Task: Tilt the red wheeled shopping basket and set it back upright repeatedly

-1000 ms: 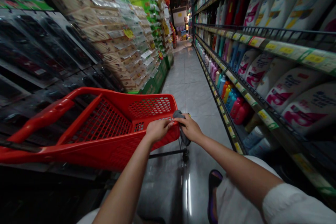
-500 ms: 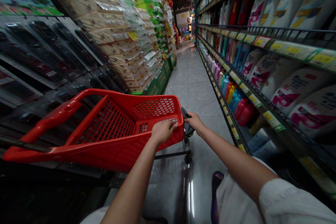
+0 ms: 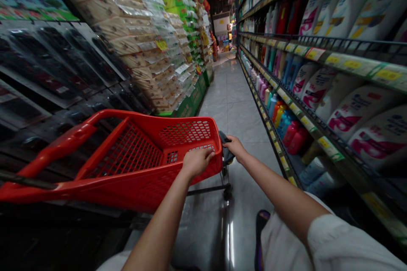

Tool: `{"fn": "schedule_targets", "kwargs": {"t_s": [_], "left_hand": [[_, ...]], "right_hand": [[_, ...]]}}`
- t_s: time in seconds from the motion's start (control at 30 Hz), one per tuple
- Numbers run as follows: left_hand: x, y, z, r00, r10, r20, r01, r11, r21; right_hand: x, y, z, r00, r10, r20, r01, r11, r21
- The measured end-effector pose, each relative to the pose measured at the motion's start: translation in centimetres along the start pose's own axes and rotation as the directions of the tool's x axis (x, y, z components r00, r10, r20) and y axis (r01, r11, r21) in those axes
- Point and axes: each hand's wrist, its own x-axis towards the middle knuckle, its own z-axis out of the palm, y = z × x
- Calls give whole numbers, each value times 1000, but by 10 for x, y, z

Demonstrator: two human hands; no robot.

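A red plastic shopping cart [image 3: 124,182] with meshed walls stands in front of me, its handle end to the left. My left hand [image 3: 197,163] lies over the near rim close to the narrow end, fingers curled around it. At that narrow end, my right hand [image 3: 235,148] is closed on a dark grey loop-like piece [image 3: 225,137] that sticks out from the cart. Part of this piece is hidden by the fingers. Below it, a dark caster wheel [image 3: 227,190] rests on the floor.
Shelves [image 3: 333,144] of shampoo bottles run along the right. Tall stacks of packaged goods [image 3: 136,46] line the left, beside hanging dark items in clear packs [image 3: 63,59]. Grey tiled floor [image 3: 227,89] stretches ahead between them. My sandalled foot [image 3: 261,237] shows below.
The cart's handle end has shifted slightly left and down in view. Both hands keep their grip in nearly the same place.
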Motion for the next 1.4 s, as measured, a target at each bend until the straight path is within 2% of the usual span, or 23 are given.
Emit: {"fn": "schedule_targets", "kwargs": {"t_s": [0.1,0.23,0.37,0.43,0.53,0.63,0.73,0.8,0.9,0.97,1.03,1.13,1.23,1.33,1.4], "left_hand": [[5,3,-2,1000,-11,-9,11,1000,-5],[22,6,-4,999,-42,-6,42,999,-4],[36,12,-5,998,-61,-13,61,998,-15],[38,17,-6,998,-56,-26,56,998,-12],[36,26,-6,998,-56,-39,56,998,-8],[36,36,-6,996,-81,-44,80,997,-18],[40,43,-7,994,-98,-43,96,995,-38],[43,47,-8,992,-113,-47,110,993,-50],[48,49,-9,991,-131,-33,128,989,-79],[52,47,-10,992,-126,-1,125,984,-124],[58,42,-9,992,-124,22,126,968,-219],[68,31,-6,995,-96,7,90,901,-425],[77,23,-2,997,-64,-32,35,827,-560],[81,20,1,995,-91,-38,50,793,-608],[80,18,0,995,-97,-39,51,781,-622]], "right_hand": [[3,2,1,999,-37,14,37,999,-22],[-19,11,-4,995,-94,44,98,990,-99],[-35,16,-7,984,-178,-8,174,971,-164],[-30,15,-8,984,-173,-45,166,977,-136],[-12,11,-9,992,-97,-84,91,993,-73],[-2,10,-8,983,-97,-154,84,992,-94],[-11,15,-6,966,-163,-200,134,979,-151],[-21,18,-7,967,-175,-186,147,977,-156],[-29,17,-14,981,-95,-170,80,992,-95],[-26,10,-22,971,-68,-231,49,995,-87],[-20,1,-29,945,-158,-286,106,976,-190],[-19,-12,-26,931,-317,-182,190,845,-501],[-35,-20,-10,952,-291,-91,120,633,-765],[-55,-26,3,963,-269,-1,118,428,-896],[-59,-30,3,962,-262,76,170,354,-920]]}}
